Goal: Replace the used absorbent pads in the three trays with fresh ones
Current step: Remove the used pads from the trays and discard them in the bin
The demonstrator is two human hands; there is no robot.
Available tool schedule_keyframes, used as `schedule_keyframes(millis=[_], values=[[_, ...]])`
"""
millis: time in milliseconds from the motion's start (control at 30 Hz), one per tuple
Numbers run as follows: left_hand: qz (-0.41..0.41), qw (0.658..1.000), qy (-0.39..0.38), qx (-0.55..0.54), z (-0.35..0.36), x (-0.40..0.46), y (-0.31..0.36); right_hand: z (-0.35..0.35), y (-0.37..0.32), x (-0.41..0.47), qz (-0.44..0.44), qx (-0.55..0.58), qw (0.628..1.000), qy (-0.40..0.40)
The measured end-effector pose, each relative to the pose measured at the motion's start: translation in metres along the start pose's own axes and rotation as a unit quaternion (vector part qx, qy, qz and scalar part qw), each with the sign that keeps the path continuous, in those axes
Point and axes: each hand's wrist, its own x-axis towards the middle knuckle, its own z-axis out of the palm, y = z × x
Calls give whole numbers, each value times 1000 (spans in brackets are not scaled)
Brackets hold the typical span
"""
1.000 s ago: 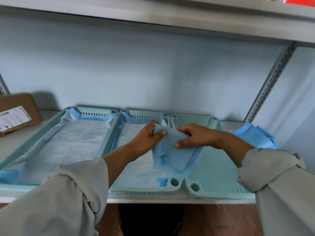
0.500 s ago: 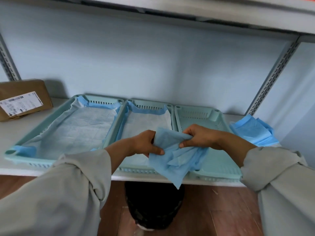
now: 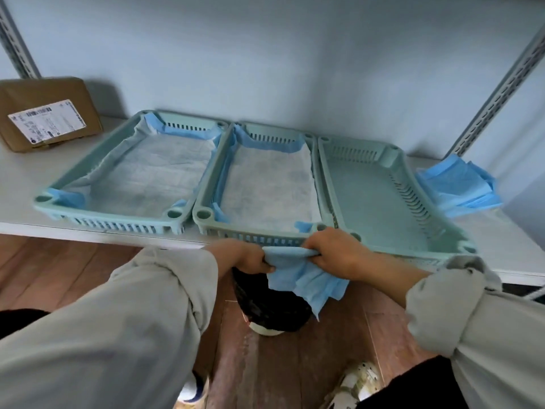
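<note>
Three pale green trays stand side by side on a white shelf. The left tray (image 3: 118, 134) and the middle tray (image 3: 203, 215) each hold a pad, white with blue edges. The right tray (image 3: 395, 154) is bare inside. A crumpled blue pad (image 3: 303, 278) hangs below the shelf's front edge, over a black-lined bin (image 3: 274, 308). My left hand (image 3: 247, 258) grips its left end and my right hand (image 3: 333, 252) grips its right end. A stack of folded blue pads (image 3: 457, 184) lies on the shelf right of the trays.
A brown cardboard box (image 3: 47, 113) with a label sits at the shelf's far left. Slotted metal uprights (image 3: 495, 95) run up the wall on both sides. Below is a wooden floor (image 3: 73, 267), with my shoes beside the bin.
Both hands have carried the crumpled blue pad from over the trays forward and down past the shelf edge, to above the bin. The view has tilted downward.
</note>
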Motion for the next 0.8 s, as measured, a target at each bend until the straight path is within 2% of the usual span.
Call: schedule_keyframes(millis=[67,133,267,333,400,467,500,800], values=[[4,999,32,19,11,7,-7,19,-3,2,-8,-55,998,18],[-1,999,26,20,21,13,-10,33,-7,5,-18,-111,993,24],[-54,994,-73,-62,37,24,-15,49,-9,11,-36,-169,985,-13],[-45,992,-106,-55,50,28,-20,52,-13,11,-50,-196,979,-17],[-33,991,-128,0,66,32,-30,62,-7,18,-51,-170,983,-42],[-21,986,-156,55,77,34,-36,67,-6,22,-45,-187,981,-11],[-20,983,-170,70,79,34,-38,65,-8,21,-56,-192,979,-25],[43,947,-292,129,81,25,-22,83,-6,34,13,-102,993,-54]])
